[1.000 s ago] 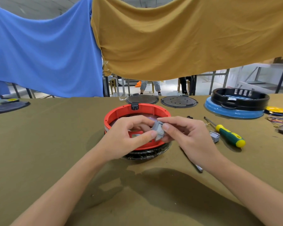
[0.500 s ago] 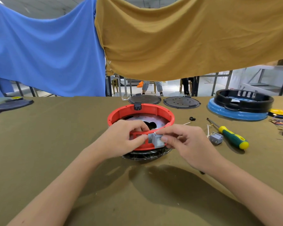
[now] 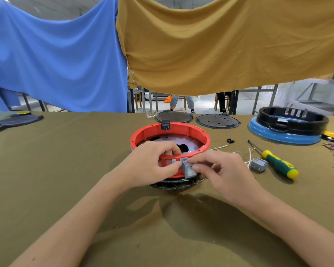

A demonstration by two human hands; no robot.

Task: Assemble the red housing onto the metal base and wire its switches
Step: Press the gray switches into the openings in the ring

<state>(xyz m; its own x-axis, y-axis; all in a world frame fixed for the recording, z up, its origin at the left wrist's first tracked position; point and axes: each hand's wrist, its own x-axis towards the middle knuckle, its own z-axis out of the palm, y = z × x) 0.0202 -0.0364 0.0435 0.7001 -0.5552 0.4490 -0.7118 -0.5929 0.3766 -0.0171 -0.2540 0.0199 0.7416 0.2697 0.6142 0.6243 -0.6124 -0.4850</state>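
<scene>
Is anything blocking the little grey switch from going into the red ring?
Nothing visible blocks it. The right hand pinches the grey switch right at the front wall of the red ring. The left hand grips that wall just beside the switch; its thumb sits close but not across it.

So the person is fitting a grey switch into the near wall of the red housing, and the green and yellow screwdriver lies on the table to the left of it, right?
Not quite. The head view shows the screwdriver lying to the right of the red housing, beside a second grey switch. The rest holds: both hands, left and right, are at the grey switch on the near wall.
</scene>
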